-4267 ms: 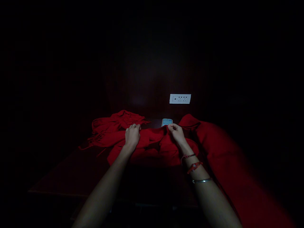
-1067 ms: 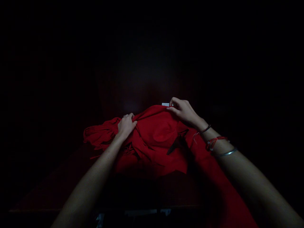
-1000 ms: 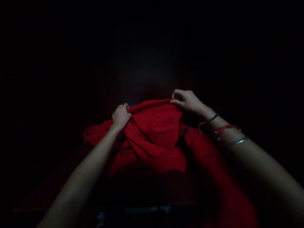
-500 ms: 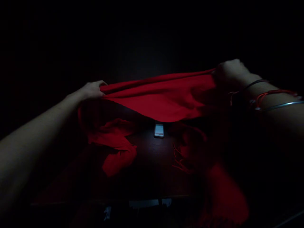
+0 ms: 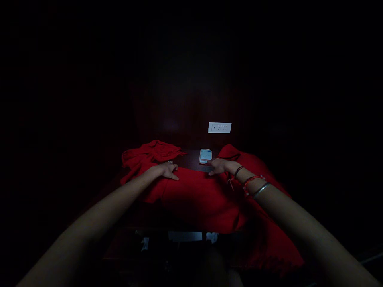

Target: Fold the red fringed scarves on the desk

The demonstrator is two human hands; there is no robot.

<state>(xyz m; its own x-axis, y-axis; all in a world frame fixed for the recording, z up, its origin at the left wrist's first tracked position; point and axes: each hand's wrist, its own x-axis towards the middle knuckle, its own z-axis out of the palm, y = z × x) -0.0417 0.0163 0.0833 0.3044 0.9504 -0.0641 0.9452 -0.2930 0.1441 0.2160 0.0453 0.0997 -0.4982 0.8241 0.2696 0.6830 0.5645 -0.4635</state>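
A red cloth (image 5: 197, 195) lies spread over a dark table (image 5: 191, 159), its near side hanging over the front edge. My left hand (image 5: 166, 171) rests flat on the cloth's far edge, fingers stretched out. My right hand (image 5: 220, 166) lies on the same edge further right, fingers extended, close to a white phone (image 5: 205, 156). Red threads and a metal bangle (image 5: 261, 189) circle my right wrist. More red cloth is bunched at the back left (image 5: 146, 152) and trails off to the right (image 5: 269, 223).
A white wall socket plate (image 5: 219, 127) sits on the dark wall behind the table. The room is very dark. Pale shapes (image 5: 184, 236) show below the table's front edge.
Half a second ago both hands held the cloth stretched up in the air. It now lies on the table with my hands flat on its far edge.
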